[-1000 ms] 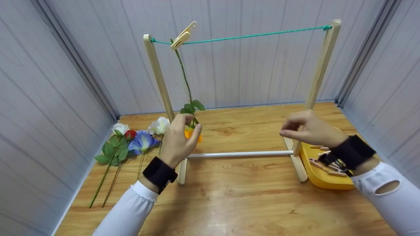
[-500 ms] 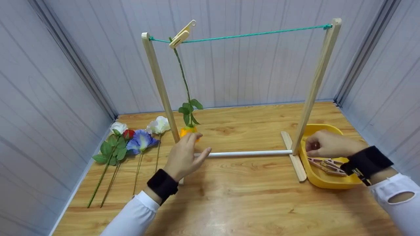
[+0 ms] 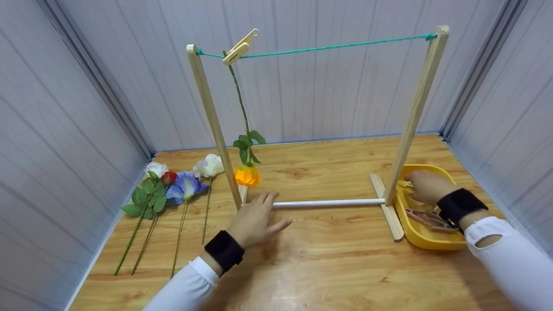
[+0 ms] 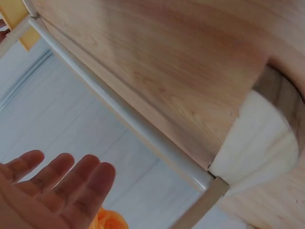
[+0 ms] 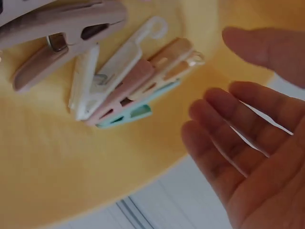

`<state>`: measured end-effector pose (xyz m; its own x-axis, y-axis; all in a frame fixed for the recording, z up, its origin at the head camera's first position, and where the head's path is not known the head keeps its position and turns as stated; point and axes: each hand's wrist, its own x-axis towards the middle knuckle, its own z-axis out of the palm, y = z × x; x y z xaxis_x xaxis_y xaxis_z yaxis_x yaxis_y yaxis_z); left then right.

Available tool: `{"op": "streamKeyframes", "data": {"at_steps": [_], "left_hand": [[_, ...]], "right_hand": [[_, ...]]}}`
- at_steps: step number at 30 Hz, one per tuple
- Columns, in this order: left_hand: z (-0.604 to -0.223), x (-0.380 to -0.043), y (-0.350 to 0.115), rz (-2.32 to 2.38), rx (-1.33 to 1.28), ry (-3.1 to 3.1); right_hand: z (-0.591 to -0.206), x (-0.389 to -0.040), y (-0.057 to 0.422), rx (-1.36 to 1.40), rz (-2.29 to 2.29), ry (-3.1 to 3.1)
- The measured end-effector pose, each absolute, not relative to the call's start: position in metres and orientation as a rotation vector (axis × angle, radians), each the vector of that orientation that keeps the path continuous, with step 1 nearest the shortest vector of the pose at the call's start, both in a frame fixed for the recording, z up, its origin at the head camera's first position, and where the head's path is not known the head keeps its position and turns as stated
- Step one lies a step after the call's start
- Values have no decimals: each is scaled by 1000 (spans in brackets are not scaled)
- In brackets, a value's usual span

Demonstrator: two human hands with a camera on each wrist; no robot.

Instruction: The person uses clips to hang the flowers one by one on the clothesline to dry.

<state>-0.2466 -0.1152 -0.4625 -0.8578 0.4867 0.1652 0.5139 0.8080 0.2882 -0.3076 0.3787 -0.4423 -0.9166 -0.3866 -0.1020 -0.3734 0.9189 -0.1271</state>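
Observation:
My right hand (image 3: 427,185) reaches into the yellow basin (image 3: 436,244) at the right. In the right wrist view its fingers are spread beside several clothespins: a white one (image 5: 121,59), a pink one (image 5: 128,83), a turquoise one (image 5: 143,112) and a mauve one (image 5: 71,36). Nothing is between those fingers. My left hand (image 3: 255,220) hovers by the left foot of the wooden frame, fingers straight and holding nothing. Above it an orange flower (image 3: 247,176) hangs head down, its stem clipped to the green cord (image 3: 328,48) by a cream clothespin (image 3: 236,54).
Two wooden posts (image 3: 417,112) carry the cord, and a white bar (image 3: 328,202) joins them low down. On the left of the table (image 3: 328,268) lie a blue flower (image 3: 186,186), a red rose (image 3: 169,177) and white flowers (image 3: 209,165). Pale panel walls (image 3: 341,99) enclose the table.
My right hand has moved right and into the basin. The left hand has come down and slightly right, away from the hanging flower, which now shows fully.

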Motion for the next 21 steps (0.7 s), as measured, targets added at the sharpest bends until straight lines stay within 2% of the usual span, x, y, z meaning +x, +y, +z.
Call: {"op": "streamKeyframes", "data": {"at_steps": [14,21], "left_hand": [[-471,-242,-107,-475,-919,-2972],[-472,-241,-106,-451,-917,-2985]], "right_hand": [[-486,-326,377,-697,-94,3144],[-491,-336,381,-720,-126,3125]]}}
